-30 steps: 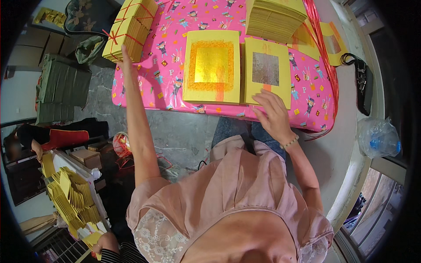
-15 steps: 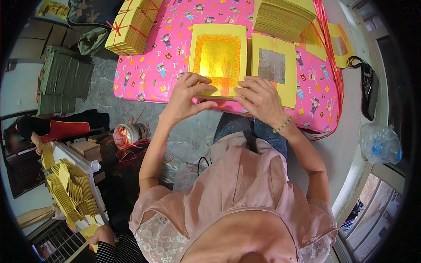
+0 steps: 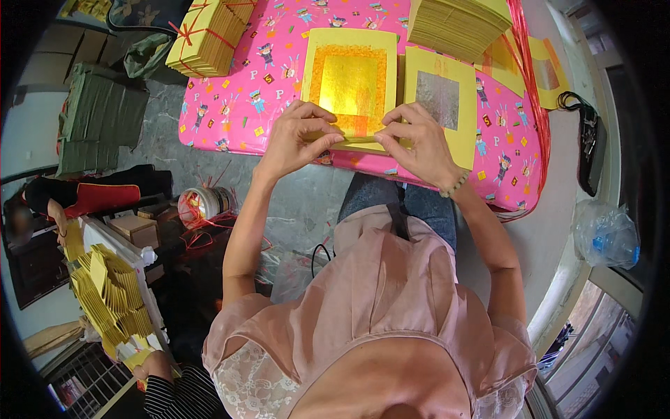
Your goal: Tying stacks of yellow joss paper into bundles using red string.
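Observation:
In front of me on the pink table lies a yellow sheet of joss paper (image 3: 350, 80) with a gold foil square and an orange printed border. Its near edge is curled up between my two hands. My left hand (image 3: 296, 140) pinches the left part of that edge, thumb against fingers. At the right part, my right hand (image 3: 419, 148), with a beaded bracelet at the wrist, pinches likewise. Just right of it lies a yellow stack with a silver foil square (image 3: 437, 100), its lower left partly covered by my right hand.
A bundle of yellow paper (image 3: 209, 38) tied with red string stands far left; another yellow stack (image 3: 457, 31) stands far right. Red strings (image 3: 534, 105) hang over the table's right side. At left, another person's hands hold a tray (image 3: 150, 286) of folded yellow paper beside a white bucket (image 3: 202, 206).
My thumbs have closed toward my fingers on the sheet's near edge, which is now curled upward. Both hands have drawn slightly closer along it.

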The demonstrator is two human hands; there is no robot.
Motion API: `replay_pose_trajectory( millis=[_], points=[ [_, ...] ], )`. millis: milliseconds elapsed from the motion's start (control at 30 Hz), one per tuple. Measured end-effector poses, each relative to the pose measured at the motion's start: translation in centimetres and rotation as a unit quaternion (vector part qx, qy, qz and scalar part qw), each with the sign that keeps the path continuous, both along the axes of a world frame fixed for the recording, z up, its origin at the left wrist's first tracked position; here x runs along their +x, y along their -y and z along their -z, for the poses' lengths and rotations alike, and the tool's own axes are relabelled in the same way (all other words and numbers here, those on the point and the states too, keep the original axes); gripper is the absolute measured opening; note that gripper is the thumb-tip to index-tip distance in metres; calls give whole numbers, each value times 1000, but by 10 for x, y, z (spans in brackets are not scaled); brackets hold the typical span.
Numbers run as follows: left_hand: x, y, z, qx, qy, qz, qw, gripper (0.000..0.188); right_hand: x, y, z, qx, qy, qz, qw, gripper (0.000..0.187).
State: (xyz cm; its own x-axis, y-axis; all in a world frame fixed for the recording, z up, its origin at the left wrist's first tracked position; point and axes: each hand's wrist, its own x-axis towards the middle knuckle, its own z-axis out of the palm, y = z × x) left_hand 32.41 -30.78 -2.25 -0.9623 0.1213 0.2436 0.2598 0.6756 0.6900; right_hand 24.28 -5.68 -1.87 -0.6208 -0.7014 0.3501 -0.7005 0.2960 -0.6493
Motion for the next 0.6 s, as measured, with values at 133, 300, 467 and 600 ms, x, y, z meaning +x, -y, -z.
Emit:
replay_pose_trajectory(
  millis=[133, 300, 467, 600],
  points=[
    [1, -1, 1, 2, -5, -1, 1000, 14, 2, -2, 1, 8, 3, 2, 1000, 12],
    [3, 0, 3, 1, -12, -5, 1000, 14, 2, -1, 2, 10, 1, -8, 1000, 12],
    [0, -2, 2, 1, -14, -2, 1000, 14, 2, -4, 0, 1, -2, 0, 1000, 12],
    [-3, 0, 2, 6, -9, -8, 1000, 14, 0, -1, 0, 9, -1, 3, 1000, 12]
  ],
)
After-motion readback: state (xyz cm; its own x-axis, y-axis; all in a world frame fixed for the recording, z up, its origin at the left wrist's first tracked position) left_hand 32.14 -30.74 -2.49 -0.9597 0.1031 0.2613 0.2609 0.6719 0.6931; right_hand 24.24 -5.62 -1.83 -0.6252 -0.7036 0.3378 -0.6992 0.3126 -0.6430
